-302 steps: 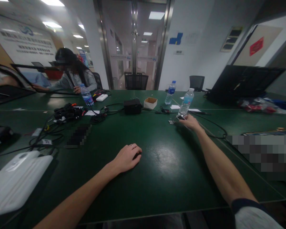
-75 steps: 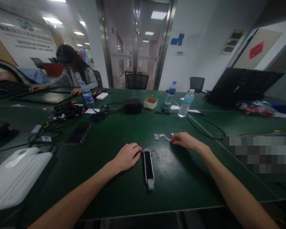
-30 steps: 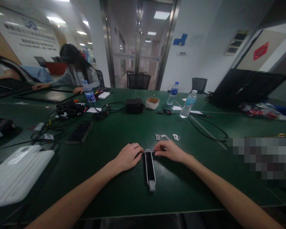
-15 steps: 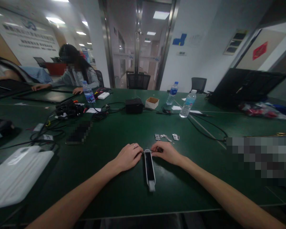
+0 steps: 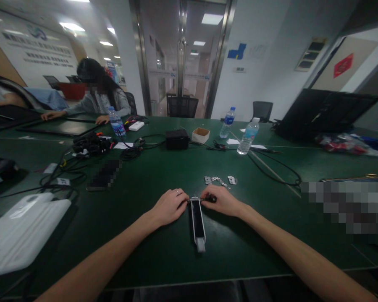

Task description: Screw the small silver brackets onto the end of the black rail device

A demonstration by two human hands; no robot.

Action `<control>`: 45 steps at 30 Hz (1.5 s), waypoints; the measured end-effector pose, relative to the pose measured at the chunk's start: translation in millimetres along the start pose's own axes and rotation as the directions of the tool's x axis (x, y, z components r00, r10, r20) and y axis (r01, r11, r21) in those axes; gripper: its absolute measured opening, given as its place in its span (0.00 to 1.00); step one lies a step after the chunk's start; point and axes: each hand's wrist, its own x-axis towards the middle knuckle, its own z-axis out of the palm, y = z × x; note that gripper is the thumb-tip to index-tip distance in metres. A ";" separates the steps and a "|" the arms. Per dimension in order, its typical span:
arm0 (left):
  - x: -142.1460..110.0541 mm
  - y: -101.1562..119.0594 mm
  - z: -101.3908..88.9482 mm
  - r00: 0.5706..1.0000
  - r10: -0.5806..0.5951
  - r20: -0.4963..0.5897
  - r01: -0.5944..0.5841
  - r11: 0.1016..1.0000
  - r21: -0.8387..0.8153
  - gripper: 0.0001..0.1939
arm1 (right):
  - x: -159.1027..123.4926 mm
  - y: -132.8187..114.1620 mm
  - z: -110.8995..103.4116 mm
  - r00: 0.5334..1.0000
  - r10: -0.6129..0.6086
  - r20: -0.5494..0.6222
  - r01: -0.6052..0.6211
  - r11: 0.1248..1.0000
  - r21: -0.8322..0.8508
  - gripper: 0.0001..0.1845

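Note:
A long, narrow part (image 5: 198,222) with a white rim and black face lies on the table, a pale tab (image 5: 200,245) at its near end. My left hand (image 5: 171,206), wearing a ring, is closed at the left of the far end; its fingertips pinch something too small to name. From the other side, my right hand (image 5: 221,200) grips what looks like a small screwdriver (image 5: 211,198) with a dark handle, its thin shaft pointing at the same end. Beyond the hands lie two small metal brackets (image 5: 232,180) and several small rings (image 5: 219,181).
Two water bottles (image 5: 247,136) stand at the back right, near an open small box (image 5: 200,135) and a black box (image 5: 177,139). Cables and a phone (image 5: 104,175) lie left, with white panels (image 5: 25,230) nearer. A person (image 5: 101,94) sits across the table.
My right hand's fingers have shifted slightly around the dark handle, which shows more now. The left hand and the long part stay in place.

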 end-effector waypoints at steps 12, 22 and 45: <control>0.6 0.0 0.7 1.000 0.007 -0.009 -0.007 1.000 0.002 0.10 | 0.2 0.4 -4.0 1.000 0.008 0.029 -0.006 0.998 -0.057 0.04; 0.8 1.0 -1.3 1.000 0.000 0.002 0.000 1.000 -0.001 0.10 | -1.7 -0.3 -28.0 0.997 0.045 0.065 -0.036 0.991 -0.133 0.07; 0.6 0.7 -1.6 1.000 -0.004 0.005 0.004 1.000 -0.008 0.12 | -20.4 67.1 -63.5 0.852 0.509 0.125 -0.430 0.815 -0.389 0.08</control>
